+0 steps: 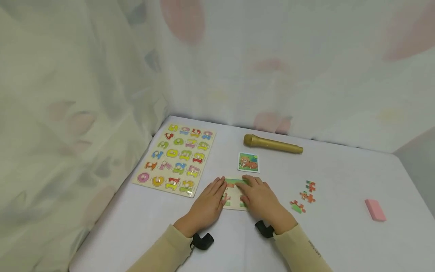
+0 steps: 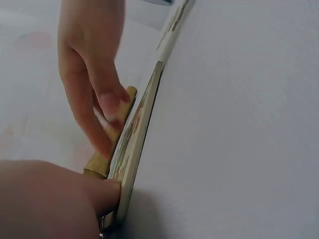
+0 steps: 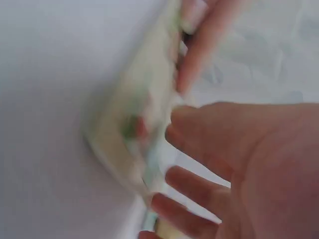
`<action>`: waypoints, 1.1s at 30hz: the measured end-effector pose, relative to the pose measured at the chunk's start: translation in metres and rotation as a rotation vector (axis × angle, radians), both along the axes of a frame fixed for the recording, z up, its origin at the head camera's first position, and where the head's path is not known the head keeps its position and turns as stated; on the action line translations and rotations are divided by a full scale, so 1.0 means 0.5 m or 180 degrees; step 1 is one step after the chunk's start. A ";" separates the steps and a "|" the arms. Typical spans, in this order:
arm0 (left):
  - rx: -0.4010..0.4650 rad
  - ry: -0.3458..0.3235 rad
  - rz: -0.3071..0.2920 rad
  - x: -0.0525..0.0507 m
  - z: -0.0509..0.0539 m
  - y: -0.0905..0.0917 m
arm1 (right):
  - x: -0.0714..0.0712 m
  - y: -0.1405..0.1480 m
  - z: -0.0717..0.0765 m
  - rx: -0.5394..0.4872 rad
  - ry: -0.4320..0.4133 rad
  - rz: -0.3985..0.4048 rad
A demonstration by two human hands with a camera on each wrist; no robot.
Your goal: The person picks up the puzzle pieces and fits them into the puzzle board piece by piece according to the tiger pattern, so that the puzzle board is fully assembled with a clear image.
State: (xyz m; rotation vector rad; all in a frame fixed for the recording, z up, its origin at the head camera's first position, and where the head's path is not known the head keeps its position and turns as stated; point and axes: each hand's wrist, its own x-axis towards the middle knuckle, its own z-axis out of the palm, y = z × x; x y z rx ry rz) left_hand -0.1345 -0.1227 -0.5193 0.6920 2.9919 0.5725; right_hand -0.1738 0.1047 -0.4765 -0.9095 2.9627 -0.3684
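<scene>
A small puzzle board (image 1: 234,195) lies in front of the person, its bare middle showing between picture pieces along the top and lower sides. The left hand (image 1: 206,207) rests along the board's left edge with its fingers straight; its thumb touches the edge in the left wrist view (image 2: 102,194). Over the board's right part is the right hand (image 1: 264,202), fingers loosely bent, nothing seen in them. In the right wrist view the right hand's (image 3: 234,159) fingers are spread beside the blurred board (image 3: 112,137). Whether its fingertips touch a piece, I cannot tell.
A number board (image 1: 176,160) lies at the left. Behind the puzzle are a picture card (image 1: 249,162) and a gold microphone (image 1: 273,144). Loose puzzle pieces (image 1: 307,197) lie to the right, with a pink block (image 1: 375,210) farther right. Curtains hang behind and at the left.
</scene>
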 end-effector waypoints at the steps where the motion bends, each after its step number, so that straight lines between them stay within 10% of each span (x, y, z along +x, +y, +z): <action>1: 0.0049 -0.0030 0.0008 0.000 0.001 0.000 | -0.003 0.015 0.012 -0.0009 -0.0040 -0.0079; 9: 0.0289 -0.0263 0.0010 -0.001 -0.002 -0.001 | -0.020 0.194 0.094 0.0085 -0.1126 -0.0912; 24: 0.0422 -0.0495 -0.0015 -0.006 -0.002 -0.011 | -0.045 0.269 0.057 -0.0347 -0.1537 -0.0561; 33: 0.0535 -0.0455 -0.0014 -0.009 -0.003 -0.002 | -0.049 0.180 0.052 -0.1836 -0.1955 -0.0522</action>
